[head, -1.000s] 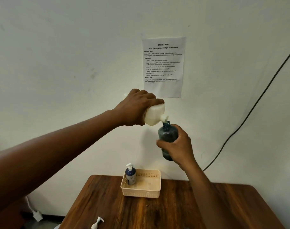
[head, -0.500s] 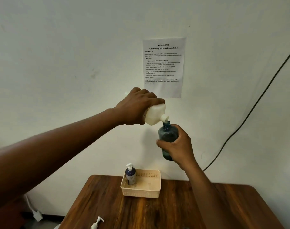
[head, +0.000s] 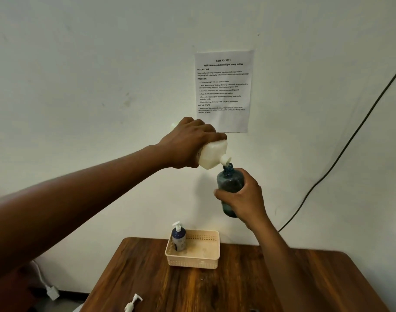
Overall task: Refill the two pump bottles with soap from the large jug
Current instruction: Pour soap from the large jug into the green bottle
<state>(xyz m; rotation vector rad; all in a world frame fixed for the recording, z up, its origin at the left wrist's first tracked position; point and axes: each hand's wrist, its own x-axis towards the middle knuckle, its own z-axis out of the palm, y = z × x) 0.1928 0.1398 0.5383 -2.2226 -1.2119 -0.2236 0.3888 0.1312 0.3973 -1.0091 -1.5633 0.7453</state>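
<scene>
Our wooden surface (head: 237, 287) meets a pale wall; a basket (head: 193, 258) at its 12 o'clock edge holds a capped pump bottle (head: 178, 238), a loose pump head (head: 132, 303) at 7. Above, our left hand (head: 188, 143) grips the tilted jug (head: 212, 155); our right hand (head: 244, 199) grips the blue bottle (head: 229, 183), spouts seemingly touching.

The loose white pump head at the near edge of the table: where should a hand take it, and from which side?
Probably pinch the pump head by its thicker collar below the nozzle, coming from above. It lies on its side on the table, so the slim parts look harder to pinch. Its lower end is out of view.
</scene>
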